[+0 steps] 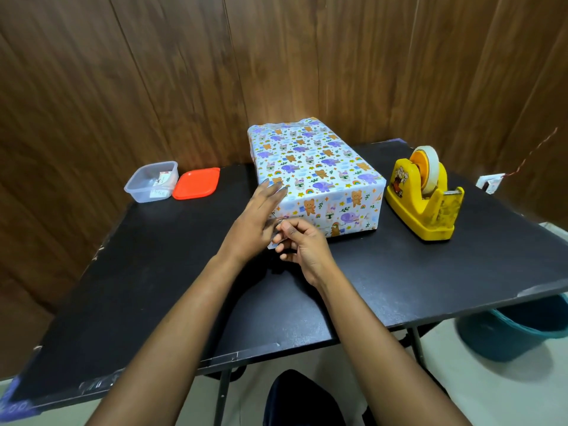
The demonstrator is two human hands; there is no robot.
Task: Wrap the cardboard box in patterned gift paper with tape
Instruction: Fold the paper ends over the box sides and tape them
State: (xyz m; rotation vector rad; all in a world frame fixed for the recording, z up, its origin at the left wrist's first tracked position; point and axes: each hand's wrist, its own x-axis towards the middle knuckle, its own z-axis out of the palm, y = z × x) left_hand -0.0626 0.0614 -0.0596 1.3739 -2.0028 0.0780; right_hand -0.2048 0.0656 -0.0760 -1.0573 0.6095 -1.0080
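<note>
Head view: wrapped box [310,167] sits frame centre, reaching the worktop [153,287] far edge. Left hand [255,219] fingers straight, touching its near-left corner. Right hand [304,247] fingers pinch a clear strip [272,245]. Tape dispenser [424,198] to the right, narrow gap.

Wrapped box [316,176] on the table [153,272] at my twelve o'clock, tape dispenser [424,195] at its three, lid [196,183] then tub [152,181] at its nine, my left hand [258,216] and right hand [302,244] at its seven.
</note>
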